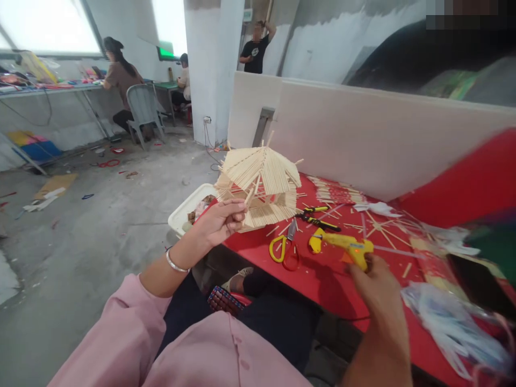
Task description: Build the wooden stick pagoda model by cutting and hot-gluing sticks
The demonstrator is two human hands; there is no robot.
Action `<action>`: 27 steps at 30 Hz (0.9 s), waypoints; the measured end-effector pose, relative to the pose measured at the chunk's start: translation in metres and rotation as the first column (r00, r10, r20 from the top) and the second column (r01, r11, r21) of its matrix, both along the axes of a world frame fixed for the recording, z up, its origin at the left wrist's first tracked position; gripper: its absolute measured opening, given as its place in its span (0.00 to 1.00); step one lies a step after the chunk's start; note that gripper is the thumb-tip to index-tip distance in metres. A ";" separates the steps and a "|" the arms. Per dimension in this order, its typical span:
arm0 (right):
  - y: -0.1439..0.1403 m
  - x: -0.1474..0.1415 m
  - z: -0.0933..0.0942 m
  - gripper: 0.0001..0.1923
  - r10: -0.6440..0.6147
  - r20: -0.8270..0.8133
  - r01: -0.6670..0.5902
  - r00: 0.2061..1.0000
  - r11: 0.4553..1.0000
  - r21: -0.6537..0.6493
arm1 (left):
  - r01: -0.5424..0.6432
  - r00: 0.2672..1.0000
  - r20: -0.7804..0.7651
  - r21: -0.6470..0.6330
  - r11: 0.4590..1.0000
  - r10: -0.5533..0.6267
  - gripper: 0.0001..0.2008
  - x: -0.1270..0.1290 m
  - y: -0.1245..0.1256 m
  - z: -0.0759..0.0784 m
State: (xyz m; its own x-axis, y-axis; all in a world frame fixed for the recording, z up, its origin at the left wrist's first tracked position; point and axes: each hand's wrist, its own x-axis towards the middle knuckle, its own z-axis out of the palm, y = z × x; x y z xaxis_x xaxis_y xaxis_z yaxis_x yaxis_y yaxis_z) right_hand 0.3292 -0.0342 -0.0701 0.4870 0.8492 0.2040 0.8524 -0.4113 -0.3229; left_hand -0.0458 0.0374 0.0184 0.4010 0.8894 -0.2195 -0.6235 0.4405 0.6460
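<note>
A small pavilion model made of pale wooden sticks [262,174], with a pointed roof, stands at the near left of the red-covered table. In front of it, my left hand [223,217] is closed, thumb and forefinger pinching a thin wooden stick [250,196]. Whether that stick is joined to the model I cannot tell. My right hand [374,279] grips a yellow glue gun [352,246] by its handle; an orange light glows on its side. The gun's nozzle points left, close to a yellow object [315,242] on the table.
Scissors with yellow and red handles [284,247] and black-yellow pliers [320,219] lie between my hands. Loose sticks [338,191] are scattered behind. A white tray [173,215], plastic bags [451,322] and a dark phone-like slab [481,282] flank the work. Other people are farther back.
</note>
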 end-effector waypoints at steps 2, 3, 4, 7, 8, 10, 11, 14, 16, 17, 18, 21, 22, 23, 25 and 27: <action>-0.003 -0.024 0.030 0.22 -0.015 -0.118 0.023 0.993 0.998 0.065 | 0.026 1.000 0.010 -0.026 0.999 -0.025 0.07 0.001 0.013 -0.003; -0.003 -0.038 0.045 0.19 0.022 -0.165 -0.008 0.986 0.997 0.081 | 0.042 0.999 0.012 -0.035 0.998 -0.042 0.08 0.001 0.018 -0.005; -0.002 -0.053 0.060 0.15 0.048 -0.193 -0.021 0.980 0.990 0.138 | 0.062 0.998 0.011 -0.041 0.997 -0.062 0.08 0.001 0.023 -0.006; 0.007 -0.093 0.096 0.18 0.192 -0.227 -0.131 0.955 0.957 0.258 | 0.115 0.993 -0.017 -0.038 0.993 -0.115 0.09 0.000 0.034 -0.009; 0.013 -0.104 0.105 0.22 0.220 -0.206 -0.157 0.953 0.946 0.283 | 0.125 0.992 -0.029 -0.033 0.992 -0.126 0.09 0.000 0.037 -0.010; 0.027 -0.122 0.116 0.26 0.219 -0.118 -0.169 0.969 0.929 0.330 | 0.126 0.991 -0.047 -0.031 0.992 -0.127 0.09 0.001 0.039 -0.009; 0.034 -0.130 0.120 0.26 0.195 -0.060 -0.162 0.979 0.921 0.355 | 0.120 0.991 -0.050 -0.035 0.992 -0.122 0.08 0.002 0.039 -0.009; 0.055 -0.145 0.127 0.26 0.129 0.098 -0.157 0.987 0.907 0.390 | 0.113 0.992 -0.050 -0.064 0.992 -0.116 0.09 0.005 0.039 -0.005; 0.065 -0.152 0.127 0.26 0.125 0.166 -0.180 0.978 0.911 0.372 | 0.125 0.991 -0.042 -0.088 0.988 -0.129 0.10 0.007 0.040 -0.002; 0.068 -0.154 0.127 0.26 0.126 0.194 -0.191 0.973 0.912 0.364 | 0.131 0.990 -0.039 -0.098 0.987 -0.135 0.10 0.008 0.041 -0.001; 0.070 -0.156 0.126 0.26 0.126 0.220 -0.200 0.967 0.912 0.358 | 0.133 0.990 -0.039 -0.108 0.985 -0.138 0.10 0.009 0.042 0.001; 0.072 -0.158 0.123 0.28 0.125 0.287 -0.227 0.950 0.906 0.357 | 0.131 0.989 -0.052 -0.126 0.983 -0.139 0.11 0.009 0.044 0.005; 0.073 -0.158 0.122 0.29 0.126 0.308 -0.237 0.943 0.904 0.355 | 0.131 0.989 -0.057 -0.132 0.983 -0.139 0.11 0.009 0.045 0.006; 0.073 -0.158 0.122 0.29 0.127 0.330 -0.247 0.936 0.903 0.352 | 0.130 0.989 -0.059 -0.137 0.982 -0.139 0.12 0.010 0.045 0.008; 0.075 -0.157 0.124 0.29 0.125 0.372 -0.264 0.920 0.899 0.350 | 0.131 0.989 -0.052 -0.143 0.981 -0.140 0.12 0.010 0.046 0.010; 0.077 -0.156 0.125 0.29 0.117 0.404 -0.274 0.907 0.893 0.358 | 0.133 0.990 -0.038 -0.140 0.981 -0.139 0.12 0.010 0.047 0.012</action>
